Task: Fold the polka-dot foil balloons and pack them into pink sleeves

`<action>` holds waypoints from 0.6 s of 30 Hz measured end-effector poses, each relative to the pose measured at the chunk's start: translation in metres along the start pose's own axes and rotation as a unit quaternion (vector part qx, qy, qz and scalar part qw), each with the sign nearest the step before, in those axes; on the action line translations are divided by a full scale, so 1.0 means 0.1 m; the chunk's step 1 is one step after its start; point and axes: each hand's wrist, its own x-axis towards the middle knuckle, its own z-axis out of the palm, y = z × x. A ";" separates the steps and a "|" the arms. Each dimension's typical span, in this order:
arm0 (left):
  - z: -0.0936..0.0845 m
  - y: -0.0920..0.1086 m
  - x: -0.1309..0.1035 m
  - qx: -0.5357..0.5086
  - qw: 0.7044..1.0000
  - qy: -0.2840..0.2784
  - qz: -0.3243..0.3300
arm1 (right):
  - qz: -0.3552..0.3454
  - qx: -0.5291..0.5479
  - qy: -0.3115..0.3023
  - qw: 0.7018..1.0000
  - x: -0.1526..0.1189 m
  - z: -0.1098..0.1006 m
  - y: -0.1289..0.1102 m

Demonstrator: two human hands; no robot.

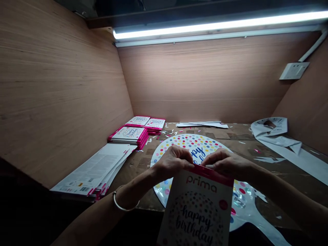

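Observation:
A white card sleeve [197,212] with a pink top edge, printed "prima" and "happy birthday", hangs upright in front of me. My left hand [176,159] pinches its top edge between thumb and fingers. Close beside it, my right hand [220,162] grips the same pink edge, thumb toward me. Behind the sleeve a round foil balloon [164,150] with coloured dots and blue lettering lies flat on the worktop. Its pale tail [263,222] reaches toward the lower right. The sleeve and my hands hide the middle of the balloon.
Stacks of folded pink-and-white packages [129,134] stand at the back left. Flat printed cards [94,169] lie fanned in front of them. White strips [202,125] rest along the back wall, and a crumpled white band [276,131] lies on the right. Paper scraps litter the brown worktop [241,136].

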 end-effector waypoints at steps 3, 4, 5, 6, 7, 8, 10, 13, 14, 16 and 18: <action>0.02 -0.08 0.04 -0.006 1.000 -0.010 -0.010 | -0.005 0.029 -0.018 0.999 0.06 -0.01 0.12; 0.02 -0.09 0.05 -0.007 1.000 -0.013 -0.010 | -0.008 0.032 -0.022 0.999 0.08 -0.02 0.14; 0.03 -0.10 0.06 -0.005 1.000 -0.016 -0.010 | -0.011 0.032 -0.024 0.999 0.09 -0.02 0.15; 0.03 -0.12 0.06 -0.002 1.000 -0.018 -0.011 | -0.013 0.027 -0.026 0.999 0.10 -0.03 0.15; 0.03 -0.13 0.07 0.002 1.000 -0.021 -0.014 | -0.014 0.018 -0.029 0.999 0.10 -0.03 0.15; 0.04 -0.14 0.07 0.006 1.000 -0.024 -0.019 | -0.014 0.007 -0.032 0.999 0.10 -0.02 0.14; 0.04 -0.18 0.07 0.000 0.999 -0.032 -0.035 | -0.013 -0.010 -0.044 0.999 0.08 0.01 0.13; 0.06 -0.22 0.05 -0.040 0.996 -0.057 -0.061 | -0.006 -0.026 -0.067 0.997 0.06 0.11 0.17; 0.06 -0.23 0.04 -0.056 0.994 -0.065 -0.068 | -0.008 -0.052 -0.069 0.996 0.07 0.14 0.20; 0.08 -0.23 0.02 -0.087 0.990 -0.076 -0.075 | -0.025 -0.178 -0.041 0.983 0.12 0.15 0.31; 0.07 -0.23 0.01 -0.113 0.989 -0.065 -0.072 | -0.036 -0.359 0.035 0.932 0.20 0.10 0.44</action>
